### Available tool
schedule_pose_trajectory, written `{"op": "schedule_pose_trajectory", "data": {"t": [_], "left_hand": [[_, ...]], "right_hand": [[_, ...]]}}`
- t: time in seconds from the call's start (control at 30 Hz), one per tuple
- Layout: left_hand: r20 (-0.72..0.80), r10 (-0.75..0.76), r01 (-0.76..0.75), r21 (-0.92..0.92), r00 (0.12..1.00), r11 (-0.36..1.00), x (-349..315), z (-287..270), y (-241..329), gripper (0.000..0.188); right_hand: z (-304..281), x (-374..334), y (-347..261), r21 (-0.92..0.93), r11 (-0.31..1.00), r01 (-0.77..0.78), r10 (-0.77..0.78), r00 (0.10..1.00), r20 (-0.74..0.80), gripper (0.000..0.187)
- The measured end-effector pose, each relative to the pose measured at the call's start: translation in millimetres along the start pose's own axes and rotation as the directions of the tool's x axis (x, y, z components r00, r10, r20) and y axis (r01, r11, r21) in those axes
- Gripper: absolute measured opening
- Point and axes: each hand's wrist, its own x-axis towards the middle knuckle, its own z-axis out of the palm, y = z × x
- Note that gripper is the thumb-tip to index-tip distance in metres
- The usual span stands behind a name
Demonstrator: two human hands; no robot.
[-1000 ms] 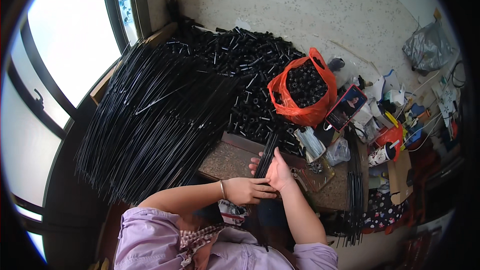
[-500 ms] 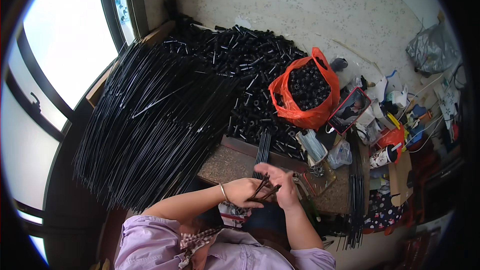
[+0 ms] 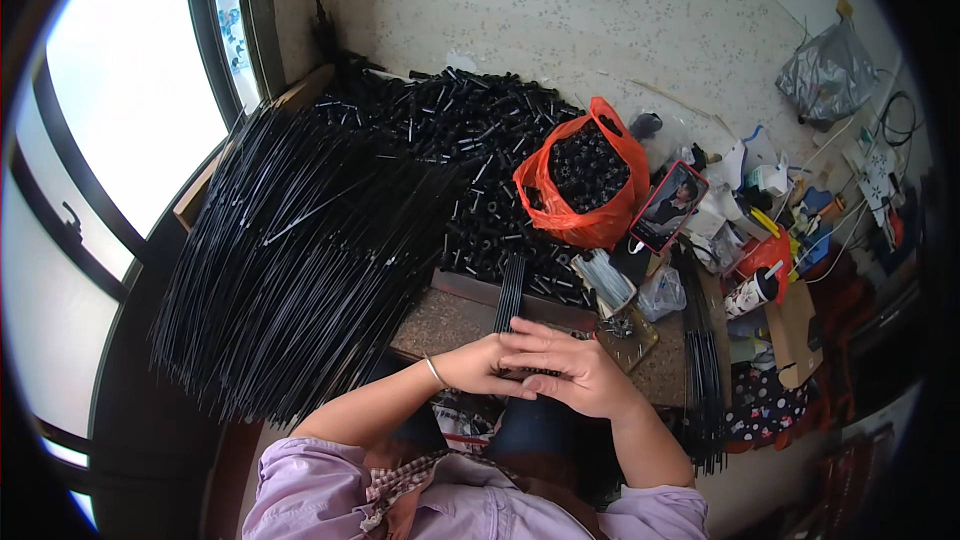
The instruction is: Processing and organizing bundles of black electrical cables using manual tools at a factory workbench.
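A bundle of thin black rods lies over the bench edge and runs under my hands. My left hand closes around the near ends of the rods, thumb pointing right. Across it comes my right hand, its fingers laid over the left fingers and its thumb beneath, pressing on the same ends. Dark tips show in the gap between both hands; my fingers hide most of them. Beyond the rods spreads a heap of short black tubular parts.
A large sheaf of long black rods covers the left side. At the right stand an orange bag of small black parts, a propped phone, a clear plastic bag, a patterned cup and another rod bundle.
My right hand has turned from upright and partly open to lying across my left hand. The dark rod ends that stuck out of my left hand are now mostly covered.
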Motion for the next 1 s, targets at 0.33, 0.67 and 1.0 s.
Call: {"op": "schedule_pose_trajectory", "data": {"t": [0.33, 0.67, 1.0], "left_hand": [[0.040, 0.006, 0.007, -0.318, 0.999, 0.948, 30, -34, 60, 0.022], [-0.066, -0.027, 0.007, -0.283, 0.997, 0.959, 37, -39, 63, 0.022], [-0.232, -0.127, 0.081, -0.195, 0.964, 0.977, 36, -38, 61, 0.017]], "right_hand": [[-83, -13, 173, -0.510, 0.635, -0.580, 0.166, 0.747, -0.643, 0.021], [-68, -33, 202, -0.634, 0.535, -0.558, 0.079, 0.781, -0.620, 0.007], [-27, -18, 31, -0.230, 0.971, -0.067, -0.091, 0.784, -0.614, 0.017]]}}
